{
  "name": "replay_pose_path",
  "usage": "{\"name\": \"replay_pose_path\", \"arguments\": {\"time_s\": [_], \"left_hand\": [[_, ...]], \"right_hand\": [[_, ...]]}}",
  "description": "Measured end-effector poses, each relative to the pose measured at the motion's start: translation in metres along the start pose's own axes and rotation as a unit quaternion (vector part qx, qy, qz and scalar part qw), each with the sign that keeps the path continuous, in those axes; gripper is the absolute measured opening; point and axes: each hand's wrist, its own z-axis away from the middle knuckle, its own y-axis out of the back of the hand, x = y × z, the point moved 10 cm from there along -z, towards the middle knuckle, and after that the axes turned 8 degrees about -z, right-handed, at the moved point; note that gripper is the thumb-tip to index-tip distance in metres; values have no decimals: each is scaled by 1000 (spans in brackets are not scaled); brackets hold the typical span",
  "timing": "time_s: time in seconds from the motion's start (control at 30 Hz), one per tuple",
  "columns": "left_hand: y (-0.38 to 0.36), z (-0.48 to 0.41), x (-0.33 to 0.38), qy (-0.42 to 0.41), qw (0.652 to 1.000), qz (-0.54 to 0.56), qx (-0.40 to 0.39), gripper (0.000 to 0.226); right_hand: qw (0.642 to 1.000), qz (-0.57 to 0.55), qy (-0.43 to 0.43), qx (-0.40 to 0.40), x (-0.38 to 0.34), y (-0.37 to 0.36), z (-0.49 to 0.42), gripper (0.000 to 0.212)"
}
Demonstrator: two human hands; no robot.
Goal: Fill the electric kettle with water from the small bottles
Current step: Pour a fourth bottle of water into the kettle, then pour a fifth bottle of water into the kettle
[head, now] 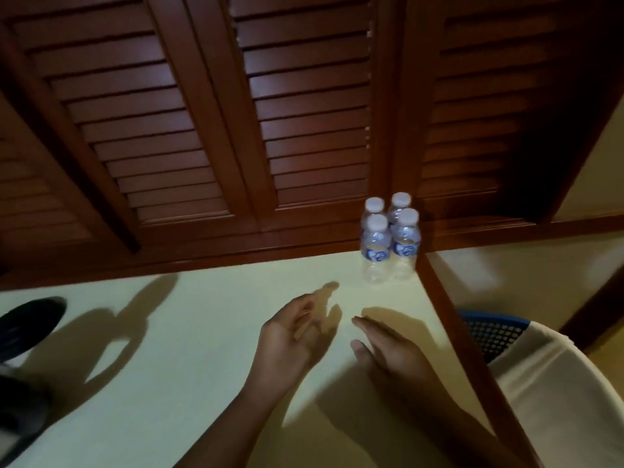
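L hand and R hand hover side by side over the pale counter, closest to the cam, and neither holds anything. L fingers are loosely curled and a bit apart. R fingers are straight and close together, w/ the thumb sticking out to the side.

The small bottles sit at approx 2 o'clock from the L fingertips and 1 o'clock from the R ones. Bare counter lies btwn them and both hands, so there is no contact.

At 3 o'clock from the R hand, past the counter's wood edge and lower down, is a blue perforated basket. A beige cloth lies over most of it, and whatever is under that is hidden.

At 9 o'clock, at the frame's L edge, is a black object. It is cut off and blurred, so can't tell what it is.

Further back there are 4 bottles, upright in a tight 2x2 cluster and touching, at the counter's far R corner. They are clear plastic w/ blue labels and white caps on. Fill level can't be read.

Behind them are brown louvred doors.
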Motion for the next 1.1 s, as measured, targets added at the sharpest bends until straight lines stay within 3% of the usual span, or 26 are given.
{"name": "replay_pose_path", "arguments": {"time_s": [0.2,0.53,0.83,1.1], "left_hand": [[96,84,-48,7,996,-63,60,57],[286,241,-149,103,957,-112,245,50],[468,323,-236,113,925,-195,305,42],[595,294,-335,141,920,-152,333,43]], "right_hand": [[989,-69,96,-84,-85,-88,10,48],[927,-108,271,-237,-259,-268,64,47],[900,-133,334,-246,-413,-437,101,48],[923,27,303,-237,-473,-569,49,61]]}}
